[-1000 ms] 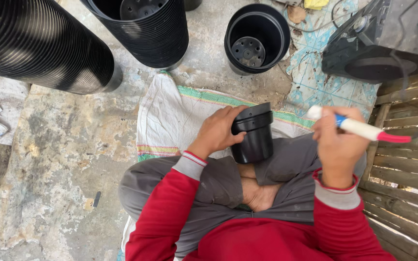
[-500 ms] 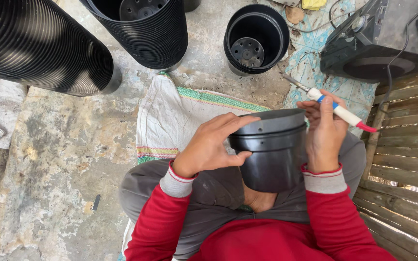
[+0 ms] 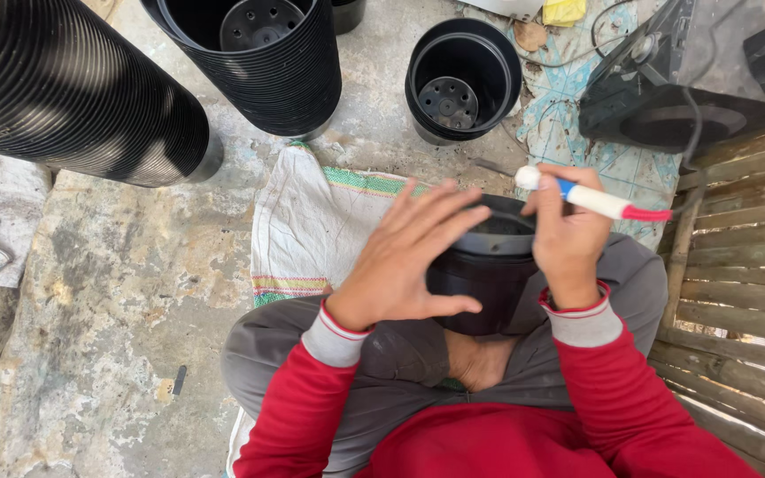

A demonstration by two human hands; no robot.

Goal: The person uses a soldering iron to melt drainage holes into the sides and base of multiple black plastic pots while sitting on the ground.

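A black plastic plant pot point(image 3: 480, 274) is held upright over my crossed legs. My left hand point(image 3: 409, 257) wraps its near side, fingers spread across the rim and thumb underneath. On the pot's right edge rests my right hand point(image 3: 568, 239), which also grips a white marker point(image 3: 591, 199) with a blue band and a red end, lying roughly level and pointing left over the pot's mouth.
Two long stacks of black pots lie at the top left point(image 3: 64, 88) and top middle point(image 3: 267, 53). A single black pot point(image 3: 462, 80) stands beyond. A white woven sack point(image 3: 312, 230) covers the concrete floor. A dark device point(image 3: 683, 88) and wooden slats point(image 3: 737, 292) are on the right.
The pot went from upside down on my lap to upright and raised closer. My right hand brought the marker in from the right to the pot's rim.
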